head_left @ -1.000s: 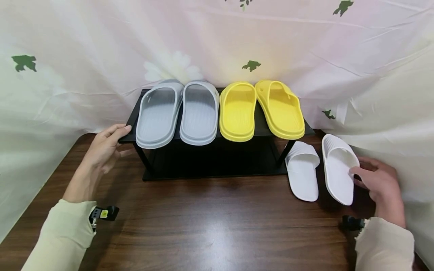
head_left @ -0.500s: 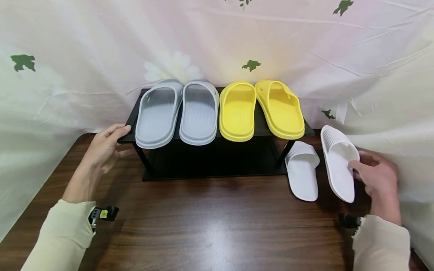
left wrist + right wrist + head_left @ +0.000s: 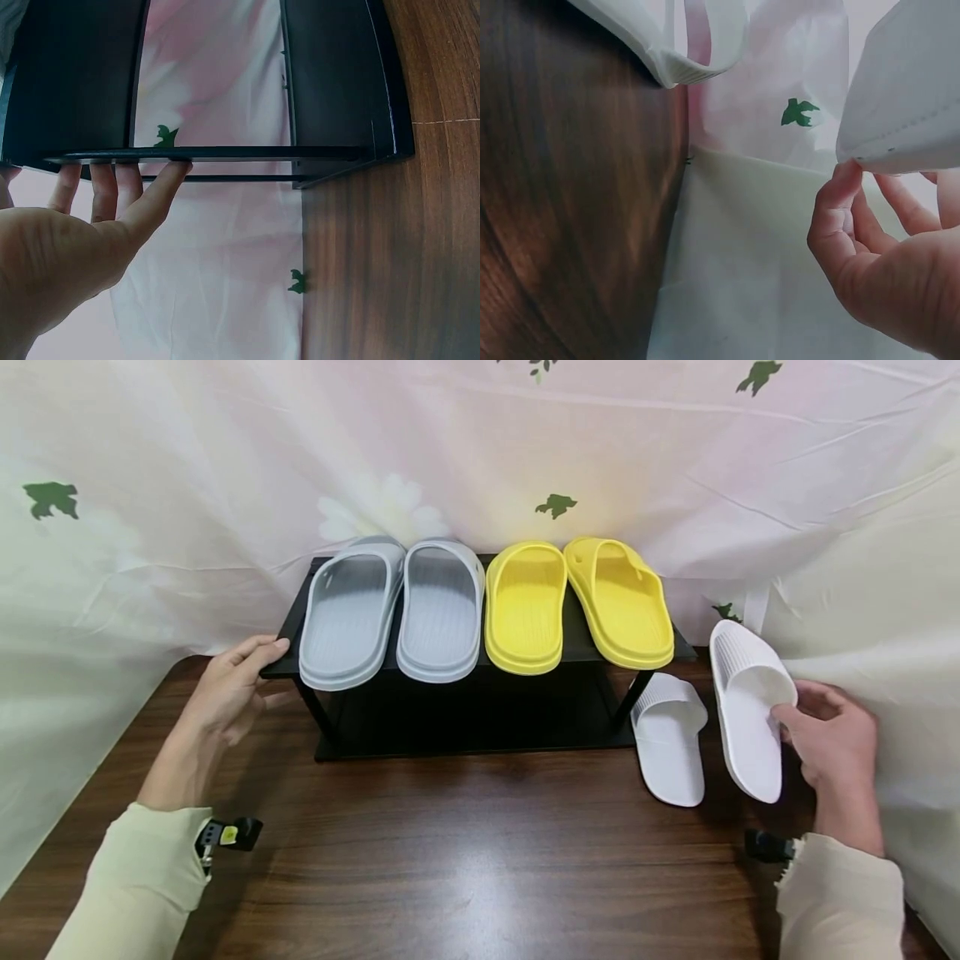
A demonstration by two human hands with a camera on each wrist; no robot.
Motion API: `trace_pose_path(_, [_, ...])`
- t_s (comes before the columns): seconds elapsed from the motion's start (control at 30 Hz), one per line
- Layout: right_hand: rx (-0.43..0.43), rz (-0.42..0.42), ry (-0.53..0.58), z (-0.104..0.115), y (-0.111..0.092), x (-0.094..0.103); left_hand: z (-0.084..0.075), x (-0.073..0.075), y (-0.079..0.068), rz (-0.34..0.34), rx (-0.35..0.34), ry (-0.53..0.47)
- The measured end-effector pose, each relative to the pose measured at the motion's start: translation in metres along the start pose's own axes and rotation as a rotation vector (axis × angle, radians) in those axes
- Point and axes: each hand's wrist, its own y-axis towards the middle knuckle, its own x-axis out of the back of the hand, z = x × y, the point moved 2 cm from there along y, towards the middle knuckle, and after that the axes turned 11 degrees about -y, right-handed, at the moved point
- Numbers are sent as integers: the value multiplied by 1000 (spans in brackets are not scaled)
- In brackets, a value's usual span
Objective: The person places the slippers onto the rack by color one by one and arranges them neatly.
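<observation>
My right hand [image 3: 836, 735] holds a white slipper [image 3: 753, 727] by its inner-sole edge at the right, thumb on top and fingers beneath. Its toe is raised above its mate, and in the right wrist view the held slipper [image 3: 907, 90] is off the floor. The matching white slipper [image 3: 670, 747] lies on the floor beside the rack's right leg. At the left, my left hand [image 3: 232, 681] holds the front corner of a black two-tier shoe rack [image 3: 292, 618]. In the left wrist view its fingertips meet the rack's side bar [image 3: 240, 153].
Two grey clogs [image 3: 348, 614] and a yellow pair [image 3: 527, 610] stand side by side on the top shelf. The lower shelf [image 3: 465, 718] lies beneath, over a dark wooden floor [image 3: 450, 852]. A floral curtain [image 3: 450, 443] hangs close behind and at both sides.
My right hand has raised the white slipper and moved it slightly away from me, with its toe now higher. The left hand, the rack and the other shoes have stayed put.
</observation>
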Motion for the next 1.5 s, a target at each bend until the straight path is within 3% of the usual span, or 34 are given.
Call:
trace_pose_path(0.33, [-6,-119,96,14,-5,-7,0,-1,-1,1,0,19])
trace_pose_path(0.6, [47,-181,218,27,-9,-12,-1,-1,0,-1,3,0])
trace_pose_path(0.73, [79,-210,204,33,-13,-15,-1,-1,0,-6,2,-16])
trace_pose_path(0.97, [127,-231,263,41,-18,-20,-1,0,1,-4,5,-19])
trace_pose_path(1.3, [233,-252,214,47,-23,-26,0,0,1,3,-1,-19])
trace_pose_path(1.5, [303,-257,275,52,-26,-28,0,0,1,7,-2,-19])
